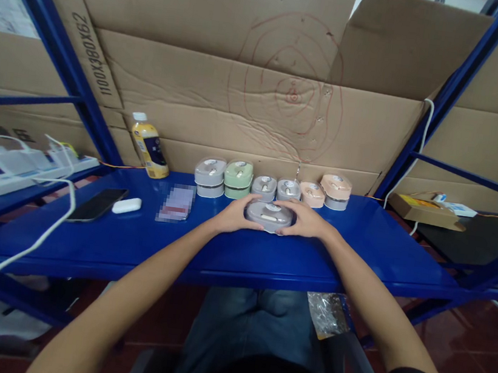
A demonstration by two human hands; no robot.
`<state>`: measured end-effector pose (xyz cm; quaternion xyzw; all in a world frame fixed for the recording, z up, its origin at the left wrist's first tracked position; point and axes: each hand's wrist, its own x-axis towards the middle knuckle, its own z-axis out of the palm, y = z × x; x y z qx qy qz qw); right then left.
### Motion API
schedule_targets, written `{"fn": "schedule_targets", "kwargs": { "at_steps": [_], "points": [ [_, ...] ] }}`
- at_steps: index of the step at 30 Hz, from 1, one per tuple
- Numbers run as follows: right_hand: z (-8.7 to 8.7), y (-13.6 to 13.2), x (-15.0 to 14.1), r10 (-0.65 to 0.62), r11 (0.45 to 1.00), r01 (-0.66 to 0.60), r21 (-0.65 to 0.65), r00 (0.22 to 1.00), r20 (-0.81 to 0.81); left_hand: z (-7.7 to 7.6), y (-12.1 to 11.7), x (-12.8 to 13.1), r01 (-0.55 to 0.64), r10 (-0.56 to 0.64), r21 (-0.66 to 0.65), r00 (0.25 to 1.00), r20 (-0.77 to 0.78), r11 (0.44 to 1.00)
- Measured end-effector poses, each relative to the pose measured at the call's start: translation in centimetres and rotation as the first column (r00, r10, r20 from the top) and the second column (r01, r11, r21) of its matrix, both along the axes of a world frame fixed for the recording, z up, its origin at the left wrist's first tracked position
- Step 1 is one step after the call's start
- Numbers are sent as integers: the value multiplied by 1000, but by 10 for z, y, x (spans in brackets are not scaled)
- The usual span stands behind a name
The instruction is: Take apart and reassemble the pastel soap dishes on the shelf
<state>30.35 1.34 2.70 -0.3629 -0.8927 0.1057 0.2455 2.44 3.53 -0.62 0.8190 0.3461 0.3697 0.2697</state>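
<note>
A grey rounded lunch box (269,215) with a clear lid and a pale utensil under it sits on the blue table, gripped from both sides. My left hand (240,214) curls round its left end, and my right hand (306,220) wraps its right end. Just behind stand more such boxes: a grey two-tier one (210,176), a green two-tier one (238,179), two small grey ones (263,187) (289,190), a small peach one (312,195) and a peach two-tier one (336,192).
On the blue table (139,251), left of the boxes, are a yellow drink bottle (150,148), a blurred card-like item (176,202), a white earbud case (127,205) and a dark phone (97,204). A white cable (61,220) crosses the left edge. Cardboard (188,87) walls the back.
</note>
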Motion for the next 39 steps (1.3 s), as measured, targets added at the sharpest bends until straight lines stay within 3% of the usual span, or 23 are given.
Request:
{"fn": "schedule_targets", "kwargs": {
  "at_steps": [5,8,10,13,15,17,20,26,34,36,39],
  "points": [
    [9,0,6,-73,993,90,72,974,-214,1,6,5,-18,36,-56,937,347,998],
    [14,6,15,-220,960,258,112,936,-274,-1,8,8,-92,88,-7,929,360,996],
    [18,14,22,-377,890,432,147,877,-298,-3,8,8,-159,143,33,945,294,987],
    [23,32,30,-601,707,671,224,737,-309,-2,5,7,-205,185,94,964,191,974],
    [23,45,32,-695,600,750,279,661,-283,-2,4,7,-201,182,120,971,153,972],
    [18,58,32,-746,536,779,326,618,-249,-2,4,7,-198,181,129,975,129,972],
    [5,72,29,-777,499,792,351,588,-223,-3,4,7,-198,187,126,978,94,972],
    [-11,80,24,-792,473,820,322,556,-252,-2,0,6,-203,203,127,979,7,971],
    [-4,63,20,-746,501,786,362,605,-280,-4,1,4,-203,211,139,976,-47,969],
    [-1,56,11,-707,550,716,429,673,-217,-4,2,4,-195,205,149,977,-54,969],
    [2,52,-15,-577,700,516,494,816,-35,-5,2,5,-179,190,170,981,-50,969]
  ]
}}
